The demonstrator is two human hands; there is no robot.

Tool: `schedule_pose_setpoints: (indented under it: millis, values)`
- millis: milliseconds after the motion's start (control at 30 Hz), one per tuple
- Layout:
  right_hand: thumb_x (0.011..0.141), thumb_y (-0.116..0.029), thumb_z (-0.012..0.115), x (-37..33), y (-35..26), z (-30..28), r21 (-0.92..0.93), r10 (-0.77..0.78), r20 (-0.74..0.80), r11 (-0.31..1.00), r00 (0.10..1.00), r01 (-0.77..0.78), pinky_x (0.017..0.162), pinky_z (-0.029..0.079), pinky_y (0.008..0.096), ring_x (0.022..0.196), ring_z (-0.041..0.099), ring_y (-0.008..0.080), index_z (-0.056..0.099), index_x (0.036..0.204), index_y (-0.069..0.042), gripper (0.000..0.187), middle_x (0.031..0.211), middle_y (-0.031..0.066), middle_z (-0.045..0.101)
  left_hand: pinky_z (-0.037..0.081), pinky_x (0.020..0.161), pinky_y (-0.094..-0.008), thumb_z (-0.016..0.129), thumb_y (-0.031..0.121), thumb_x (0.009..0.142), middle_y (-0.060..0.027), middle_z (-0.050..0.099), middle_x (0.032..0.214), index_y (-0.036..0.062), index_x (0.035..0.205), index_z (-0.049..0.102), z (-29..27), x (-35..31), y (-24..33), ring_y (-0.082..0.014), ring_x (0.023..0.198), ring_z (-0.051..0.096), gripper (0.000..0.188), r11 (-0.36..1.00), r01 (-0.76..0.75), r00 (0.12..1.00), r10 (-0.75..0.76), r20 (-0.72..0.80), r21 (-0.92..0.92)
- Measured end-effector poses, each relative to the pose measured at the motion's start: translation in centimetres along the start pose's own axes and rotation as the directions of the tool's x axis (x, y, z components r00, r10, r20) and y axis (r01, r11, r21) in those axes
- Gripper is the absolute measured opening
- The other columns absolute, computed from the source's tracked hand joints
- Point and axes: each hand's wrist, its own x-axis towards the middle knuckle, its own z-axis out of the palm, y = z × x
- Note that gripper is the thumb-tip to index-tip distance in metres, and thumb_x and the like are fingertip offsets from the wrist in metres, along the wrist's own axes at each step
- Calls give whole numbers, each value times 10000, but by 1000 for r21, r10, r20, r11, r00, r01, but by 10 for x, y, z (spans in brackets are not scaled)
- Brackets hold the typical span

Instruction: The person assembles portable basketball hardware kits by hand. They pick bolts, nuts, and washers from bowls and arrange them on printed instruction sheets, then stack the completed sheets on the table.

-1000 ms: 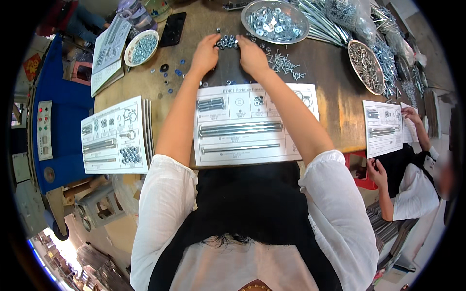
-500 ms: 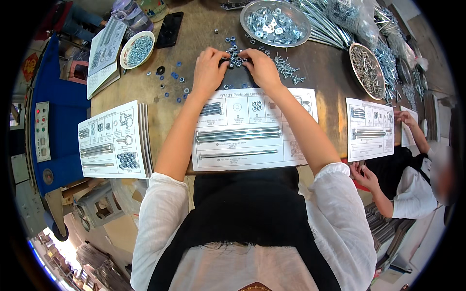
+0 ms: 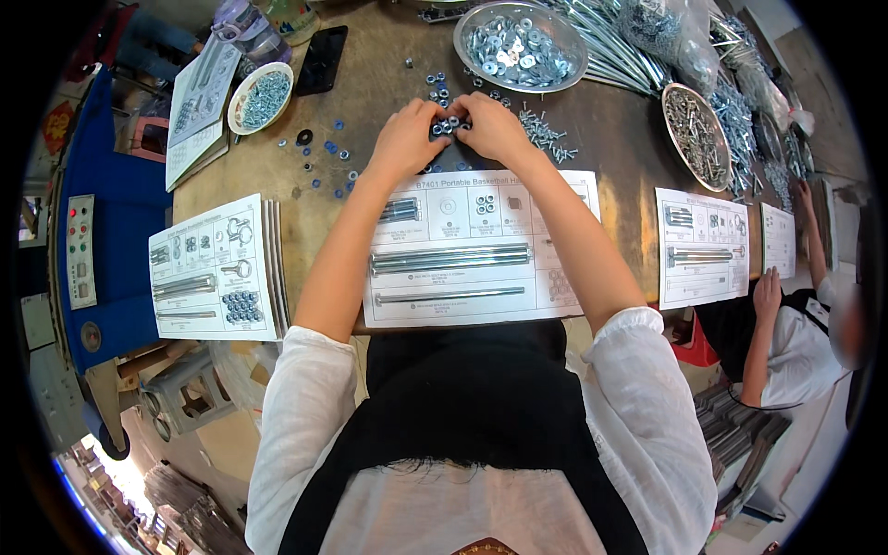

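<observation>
Bracketing a small cluster of nuts (image 3: 448,126), my left hand (image 3: 407,137) and right hand (image 3: 492,128) rest low over the table (image 3: 388,46), fingers curled, the gap between them narrow. From out here I cannot tell whether any nut is truly pinched.

Busy ground all round! More nuts (image 3: 438,90) lie just beyond the fingertips, and spilled screws (image 3: 546,134) crowd in right beside the right fingers. Off to the left of the left fingers I have small blue rings (image 3: 331,148) scattered about, plus a black ring (image 3: 304,137) and, farther out, a dark phone (image 3: 323,60). A white card (image 3: 462,314) lies nearer me than the fingers, both forearms crossing above it.

Now the containers: beyond the right fingers, a steel bowl (image 3: 575,69) heaped with washers (image 3: 518,51); well right of them, a second metal bowl (image 3: 668,120), full of small hardware (image 3: 698,134); well left of the left fingers, a pale dish (image 3: 242,129) of small silvery pieces (image 3: 265,100).
</observation>
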Motion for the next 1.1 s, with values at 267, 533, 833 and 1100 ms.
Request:
schedule_pose_setpoints:
  millis: [267,533,833,1100]
  values:
    - [805,-203,710,6,5,-3,131,125,0,984,992,-124,745,559,403,816,715,300,735,919,-88,165,844,107,739,520,839,-384,779,152,827,-105,607,1084,67,1152,632,1,-1,-4,-293,983,643,367,998,36,997,-33,73,-41]
    - [797,-228,788,-12,10,-10,95,107,-85,991,991,-99,791,538,437,893,677,350,670,940,-62,248,947,145,669,516,863,-382,776,169,839,-105,591,1100,68,1137,643,-12,-12,-8,-290,1005,642,342,983,134,974,-107,201,-128]
    - [767,-204,723,-27,-5,1,141,185,-111,975,976,-169,771,544,456,868,679,363,637,864,-33,214,900,172,684,516,821,-367,772,169,846,-91,564,1091,77,1151,647,-10,-15,-8,-252,885,618,342,982,129,978,-103,182,-135]
    - [827,-260,759,-26,10,-2,70,211,-228,977,951,-200,808,551,455,963,669,366,659,1070,-90,313,1031,158,659,517,835,-401,761,141,839,-108,598,1064,92,1132,694,-4,-20,-5,-294,935,639,304,982,121,989,-106,105,-142]
